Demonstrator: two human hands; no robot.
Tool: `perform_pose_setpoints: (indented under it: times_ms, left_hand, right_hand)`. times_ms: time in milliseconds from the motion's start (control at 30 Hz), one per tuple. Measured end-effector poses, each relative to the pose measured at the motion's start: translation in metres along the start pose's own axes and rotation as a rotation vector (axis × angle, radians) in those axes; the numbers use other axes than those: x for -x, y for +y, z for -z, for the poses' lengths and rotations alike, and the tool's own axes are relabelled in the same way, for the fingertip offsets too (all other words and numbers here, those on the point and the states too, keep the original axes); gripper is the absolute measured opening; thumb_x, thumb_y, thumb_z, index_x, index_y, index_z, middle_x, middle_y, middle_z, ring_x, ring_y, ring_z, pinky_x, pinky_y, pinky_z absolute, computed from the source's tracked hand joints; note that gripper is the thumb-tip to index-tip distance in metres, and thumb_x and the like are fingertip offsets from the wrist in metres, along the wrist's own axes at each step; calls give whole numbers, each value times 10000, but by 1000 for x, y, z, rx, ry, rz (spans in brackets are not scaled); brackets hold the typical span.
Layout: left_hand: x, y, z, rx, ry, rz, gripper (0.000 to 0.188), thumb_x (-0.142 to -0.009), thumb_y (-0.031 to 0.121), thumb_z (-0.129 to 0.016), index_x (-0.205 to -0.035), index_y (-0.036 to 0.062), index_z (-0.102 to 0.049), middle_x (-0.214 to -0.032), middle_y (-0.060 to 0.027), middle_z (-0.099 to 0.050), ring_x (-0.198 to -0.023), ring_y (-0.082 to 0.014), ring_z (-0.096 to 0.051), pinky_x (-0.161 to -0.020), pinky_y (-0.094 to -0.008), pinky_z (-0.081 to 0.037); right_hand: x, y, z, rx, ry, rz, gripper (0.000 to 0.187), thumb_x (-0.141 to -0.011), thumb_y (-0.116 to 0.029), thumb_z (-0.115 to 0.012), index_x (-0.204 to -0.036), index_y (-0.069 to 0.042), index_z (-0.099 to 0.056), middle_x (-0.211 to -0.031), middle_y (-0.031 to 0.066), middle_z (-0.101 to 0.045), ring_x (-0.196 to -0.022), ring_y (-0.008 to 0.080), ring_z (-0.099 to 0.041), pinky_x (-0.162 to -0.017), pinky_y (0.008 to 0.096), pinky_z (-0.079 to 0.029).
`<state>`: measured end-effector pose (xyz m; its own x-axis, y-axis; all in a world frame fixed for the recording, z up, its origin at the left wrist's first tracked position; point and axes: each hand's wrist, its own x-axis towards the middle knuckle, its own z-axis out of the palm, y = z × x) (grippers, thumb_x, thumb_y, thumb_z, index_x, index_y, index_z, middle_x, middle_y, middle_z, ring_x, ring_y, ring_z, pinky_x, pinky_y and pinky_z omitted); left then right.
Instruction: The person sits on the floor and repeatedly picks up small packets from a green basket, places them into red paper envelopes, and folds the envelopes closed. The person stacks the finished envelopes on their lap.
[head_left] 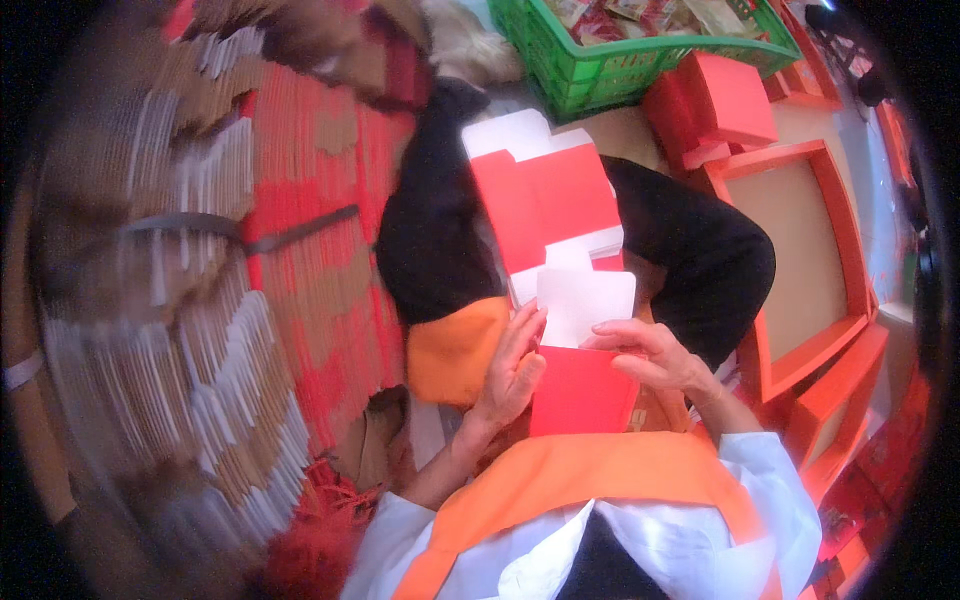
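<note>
Red carton (585, 395): folding card, lower centre of the frame, between my two hands.
I judge it light, stiff along its creases, easily dented on its panels; the smooth red face may slip. My left hand (513, 368) lies at the left edge, fingers bent; my right hand (655, 352) has its fingertips at the base of the white flap (590, 305). I cannot tell whether either grips. Take hold at the side edges, near the fold.
</note>
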<state>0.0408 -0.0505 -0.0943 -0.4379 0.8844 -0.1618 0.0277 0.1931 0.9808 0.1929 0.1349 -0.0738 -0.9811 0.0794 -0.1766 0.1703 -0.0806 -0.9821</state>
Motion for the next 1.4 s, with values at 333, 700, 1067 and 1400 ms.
perform_pose_setpoints:
  times_ms: [333,700,1067,1400]
  left_hand:
    - [-13,1,13,411,-63,256,237,-931,163,-424,-1074,37,-565,-1109,-41,-523,-988,-121,-497,-851,-245,-400]
    - [-23,5,35,55,-591,349,340,-914,292,-447,-870,17,-642,-1001,-103,-570,-940,-179,-536,-814,-279,-410]
    - [31,-1,-13,361,341,-1,121,-809,122,-615,-852,35,-544,-1026,-116,-553,-981,-198,-526,-871,-299,-403]
    - [18,21,-3,-4,209,-7,206,-762,44,-641,-940,19,-543,-982,-105,-555,-928,-203,-542,-825,-293,-431]
  right_hand:
    - [8,13,-14,-114,44,53,229,-816,-125,-573,-973,-19,-444,-1138,151,-549,-961,210,-554,-830,334,-438]
    - [6,6,-28,45,210,122,63,-770,-49,-525,-768,-23,-468,-1187,197,-505,-983,238,-536,-825,313,-407]
    - [11,23,-76,-580,635,111,200,-799,-1,-546,-961,-52,-439,-1199,157,-439,-1049,207,-458,-930,340,-343]
    - [3,2,-63,-364,560,-22,251,-788,16,-541,-1011,-32,-436,-1044,98,-485,-1002,171,-464,-900,303,-357]
